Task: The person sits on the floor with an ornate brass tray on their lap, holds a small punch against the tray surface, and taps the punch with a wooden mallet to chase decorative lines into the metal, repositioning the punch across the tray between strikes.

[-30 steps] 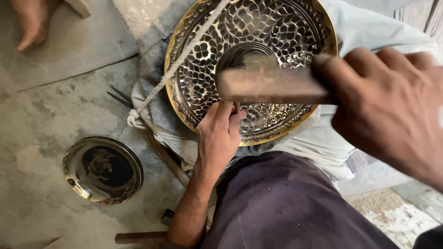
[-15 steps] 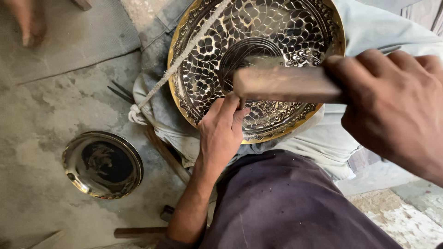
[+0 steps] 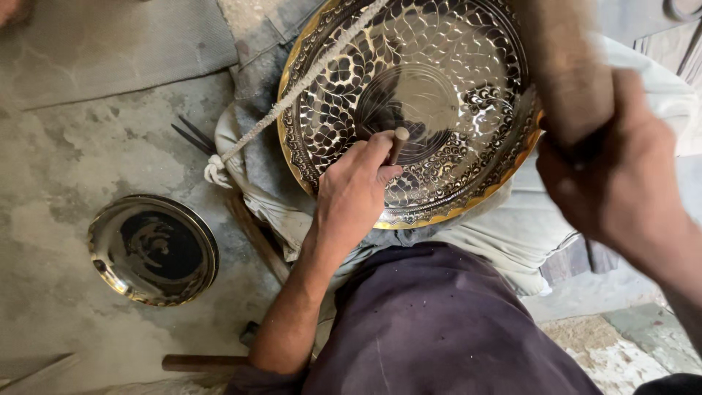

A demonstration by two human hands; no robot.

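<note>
On the large round engraved brass tray [image 3: 439,88], resting on pale folded cloth [image 3: 512,234], the left hand [image 3: 351,194] is pinching a short metal punch [image 3: 398,143] upright near the tray's centre. Right of the tray, the right hand [image 3: 621,175] is gripping a blurred wooden mallet handle [image 3: 567,66]. Left of the tray, a small round brass dish [image 3: 153,249] is lying on the concrete floor [image 3: 88,146].
</note>
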